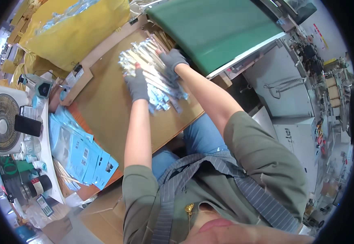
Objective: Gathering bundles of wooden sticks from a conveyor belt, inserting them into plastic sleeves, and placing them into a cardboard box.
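Observation:
A heap of slim, shiny wrapped sticks (154,69) lies on the brown cardboard work surface (103,93), partly smeared by motion. My left hand (137,85), in a grey glove with bare fingertips, touches the near left side of the heap with thumb and fingers apart. On the heap's right side rests my right hand (173,60), gloved the same way, one bare fingertip reaching over the sticks. Its other fingers are partly hidden. The sticks between the hands lie mostly slanted, with looser blue-and-white ones toward me.
A green conveyor belt (217,32) borders the surface at the far right. Yellow bags (75,32) stand behind a cardboard wall at far left. Flat blue packages (77,150) lie at left, beside a white shelf with a fan (2,122) and a phone (28,125).

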